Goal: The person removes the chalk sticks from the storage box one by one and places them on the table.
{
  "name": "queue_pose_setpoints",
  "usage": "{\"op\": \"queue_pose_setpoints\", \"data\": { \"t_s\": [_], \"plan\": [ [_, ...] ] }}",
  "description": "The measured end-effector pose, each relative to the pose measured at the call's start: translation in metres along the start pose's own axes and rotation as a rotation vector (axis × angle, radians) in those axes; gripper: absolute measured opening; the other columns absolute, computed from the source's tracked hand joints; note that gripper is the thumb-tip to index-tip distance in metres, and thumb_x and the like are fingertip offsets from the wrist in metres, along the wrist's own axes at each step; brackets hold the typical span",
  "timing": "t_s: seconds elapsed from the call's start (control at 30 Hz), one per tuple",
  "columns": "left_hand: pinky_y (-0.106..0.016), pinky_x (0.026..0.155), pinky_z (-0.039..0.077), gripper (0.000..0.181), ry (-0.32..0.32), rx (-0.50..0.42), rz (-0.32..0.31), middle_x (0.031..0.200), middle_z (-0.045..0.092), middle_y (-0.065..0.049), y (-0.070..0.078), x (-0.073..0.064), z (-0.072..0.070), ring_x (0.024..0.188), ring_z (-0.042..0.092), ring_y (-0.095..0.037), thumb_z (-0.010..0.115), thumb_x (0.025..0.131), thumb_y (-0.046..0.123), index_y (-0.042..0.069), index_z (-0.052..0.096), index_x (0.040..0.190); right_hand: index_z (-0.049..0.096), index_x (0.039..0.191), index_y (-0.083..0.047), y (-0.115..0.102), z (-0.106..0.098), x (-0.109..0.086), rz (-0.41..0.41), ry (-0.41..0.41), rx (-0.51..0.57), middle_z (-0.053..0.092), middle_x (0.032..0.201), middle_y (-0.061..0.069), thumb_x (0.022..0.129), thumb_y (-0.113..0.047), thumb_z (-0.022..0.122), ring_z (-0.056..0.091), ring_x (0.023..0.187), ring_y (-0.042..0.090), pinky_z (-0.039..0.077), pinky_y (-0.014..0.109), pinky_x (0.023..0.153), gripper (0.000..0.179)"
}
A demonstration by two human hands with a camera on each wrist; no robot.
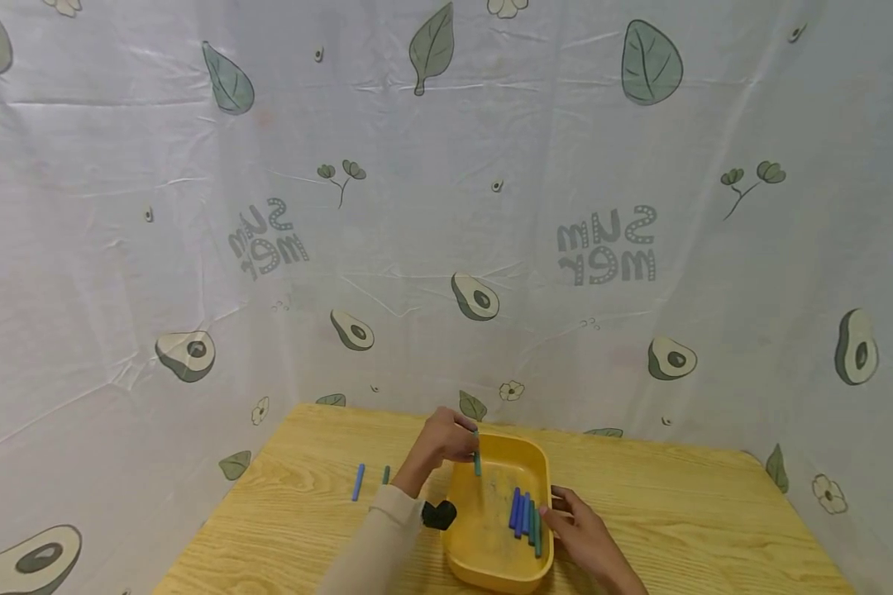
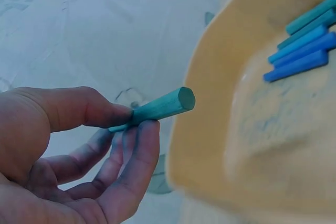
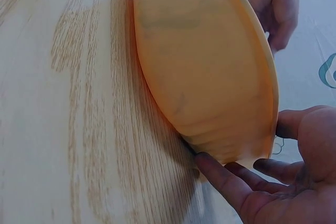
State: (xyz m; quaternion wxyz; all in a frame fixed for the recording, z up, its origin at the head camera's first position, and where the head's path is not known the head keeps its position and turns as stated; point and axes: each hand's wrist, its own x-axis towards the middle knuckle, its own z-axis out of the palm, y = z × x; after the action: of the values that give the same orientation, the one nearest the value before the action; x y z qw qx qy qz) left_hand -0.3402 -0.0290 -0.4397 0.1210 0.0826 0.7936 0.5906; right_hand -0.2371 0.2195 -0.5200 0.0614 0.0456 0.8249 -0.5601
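My left hand (image 1: 446,438) pinches a teal chalk stick (image 2: 165,105) between thumb and fingers, over the far left side of a yellow plastic tray (image 1: 461,562). In the head view that stick points downward, its lower end inside the tray's outline. Dark smudges mark the fingertips in the left wrist view. My right hand (image 1: 584,537) holds the tray's right wall, thumb at the rim and fingers along the outside. Inside the tray, a row of several blue, purple and green chalk sticks (image 1: 527,516) lies near that thumb.
On the wooden table (image 1: 298,512), left of the tray, lie a blue chalk stick (image 1: 358,482) and a dark green one (image 1: 386,474), partly hidden by my left arm. A white printed sheet (image 1: 417,231) hangs behind the table and along its sides.
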Motion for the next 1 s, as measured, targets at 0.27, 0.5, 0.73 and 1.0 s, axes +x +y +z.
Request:
{"op": "queue_pose_setpoints", "data": {
  "t_s": [0.27, 0.5, 0.73, 1.0],
  "plan": [
    [-0.048, 0.085, 0.067, 0.035, 0.033, 0.008, -0.022, 0.102, 0.073, -0.02, 0.0, -0.003, -0.037, 0.079, 0.08, -0.029, 0.072, 0.085, -0.003, -0.009, 0.071, 0.12, 0.045, 0.156, 0.008, 0.001, -0.002, -0.001, -0.001, 0.0, 0.003, 0.061, 0.143, 0.029, 0.109, -0.034, 0.064, 0.066, 0.126, 0.046, 0.065, 0.051, 0.091, 0.065],
    [-0.046, 0.08, 0.068, 0.035, 0.051, 0.008, -0.02, 0.091, 0.07, -0.013, -0.018, -0.007, -0.064, 0.072, 0.077, -0.027, 0.071, 0.083, -0.005, -0.012, 0.069, 0.117, 0.046, 0.156, 0.007, 0.0, -0.003, 0.0, 0.005, 0.004, 0.011, 0.062, 0.142, 0.029, 0.109, -0.033, 0.063, 0.067, 0.125, 0.044, 0.065, 0.051, 0.091, 0.064],
    [-0.043, 0.076, 0.068, 0.031, 0.078, 0.026, -0.085, 0.096, 0.07, -0.018, -0.044, -0.011, -0.08, 0.075, 0.075, -0.025, 0.07, 0.086, -0.008, -0.012, 0.069, 0.117, 0.047, 0.155, 0.007, 0.002, -0.002, 0.001, -0.005, 0.001, 0.017, 0.063, 0.141, 0.028, 0.109, -0.032, 0.063, 0.068, 0.122, 0.041, 0.065, 0.051, 0.09, 0.062],
    [-0.038, 0.071, 0.068, 0.01, 0.082, 0.13, -0.134, 0.078, 0.061, -0.005, -0.075, -0.013, -0.088, 0.063, 0.061, -0.014, 0.066, 0.084, -0.008, -0.004, 0.071, 0.091, 0.045, 0.156, 0.008, 0.002, -0.001, 0.0, 0.004, -0.009, 0.025, 0.061, 0.143, 0.031, 0.109, -0.037, 0.064, 0.066, 0.126, 0.045, 0.065, 0.051, 0.091, 0.068]
  ]
}}
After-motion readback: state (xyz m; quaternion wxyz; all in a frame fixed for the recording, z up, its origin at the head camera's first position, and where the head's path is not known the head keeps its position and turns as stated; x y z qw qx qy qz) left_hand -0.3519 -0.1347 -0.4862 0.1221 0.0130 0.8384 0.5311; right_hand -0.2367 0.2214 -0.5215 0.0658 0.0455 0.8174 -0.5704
